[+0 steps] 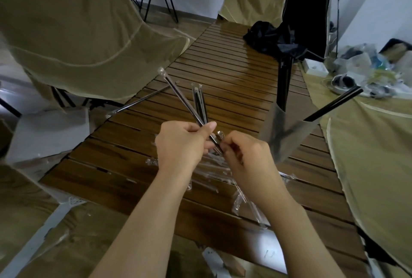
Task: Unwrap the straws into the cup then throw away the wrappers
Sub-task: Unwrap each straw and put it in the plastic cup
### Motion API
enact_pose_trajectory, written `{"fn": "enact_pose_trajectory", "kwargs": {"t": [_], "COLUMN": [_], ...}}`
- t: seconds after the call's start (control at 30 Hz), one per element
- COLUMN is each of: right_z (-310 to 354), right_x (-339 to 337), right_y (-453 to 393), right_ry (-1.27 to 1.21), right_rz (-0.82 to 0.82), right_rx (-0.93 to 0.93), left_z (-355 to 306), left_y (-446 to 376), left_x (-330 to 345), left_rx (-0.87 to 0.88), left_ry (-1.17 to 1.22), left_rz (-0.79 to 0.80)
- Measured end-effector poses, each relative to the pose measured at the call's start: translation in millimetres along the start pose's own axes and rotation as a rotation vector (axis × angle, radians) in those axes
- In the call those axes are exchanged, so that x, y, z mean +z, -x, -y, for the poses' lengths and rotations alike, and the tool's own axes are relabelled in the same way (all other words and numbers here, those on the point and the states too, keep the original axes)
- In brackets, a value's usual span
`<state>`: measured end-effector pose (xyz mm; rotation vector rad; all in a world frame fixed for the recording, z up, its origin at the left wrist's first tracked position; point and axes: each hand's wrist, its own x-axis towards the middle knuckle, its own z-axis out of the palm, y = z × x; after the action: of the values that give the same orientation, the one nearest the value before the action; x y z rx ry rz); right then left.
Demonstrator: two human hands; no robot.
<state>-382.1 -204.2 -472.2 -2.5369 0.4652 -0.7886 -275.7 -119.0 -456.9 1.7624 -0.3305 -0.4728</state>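
Slatted brown wood made up the table [234,70], which ran away from the person between tan folding chairs [73,32].

Over its near half, the left hand [185,144] was closed around a wrapped straw [182,101], thumb pressed on top, with the straw slanting up and to the left and its clear wrapper end sticking out at the far tip. The right hand [247,157] was just beside it, fingertips pinched on the near end of the same straw's wrapper where a small clear tab poked up. Behind the left thumb a few more wrapped straws [199,103] stood nearly upright; whether the left hand also held them could not be told.

Under and around both wrists lay a scatter of empty clear wrappers [223,173] on the slats. Another wrapped straw [142,99] lay flat to the left, reaching toward the table's edge. To the right of the hands stood a clear cup [287,135], with two black straws [332,104] in it, one upright and one leaning right. Farther back sat a black bag [267,34].
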Motion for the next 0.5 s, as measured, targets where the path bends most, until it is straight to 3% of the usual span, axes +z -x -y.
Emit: {"fn": "enact_pose_trajectory", "kwargs": {"t": [0.23,0.5], "right_z": [-4.6,-4.8], "right_x": [3.9,-4.9], "right_y": [-0.3,-3.1], "right_ry": [0.016,-0.143], "right_rz": [-0.055,-0.047], "right_rx": [0.043,0.136], "left_z": [-1.5,-2.4], "left_y": [0.6,-0.6], "left_x": [1.7,1.8], "left_rx": [0.026,0.002], "left_ry": [0.015,0.118], "left_rz": [0.062,0.086]}}
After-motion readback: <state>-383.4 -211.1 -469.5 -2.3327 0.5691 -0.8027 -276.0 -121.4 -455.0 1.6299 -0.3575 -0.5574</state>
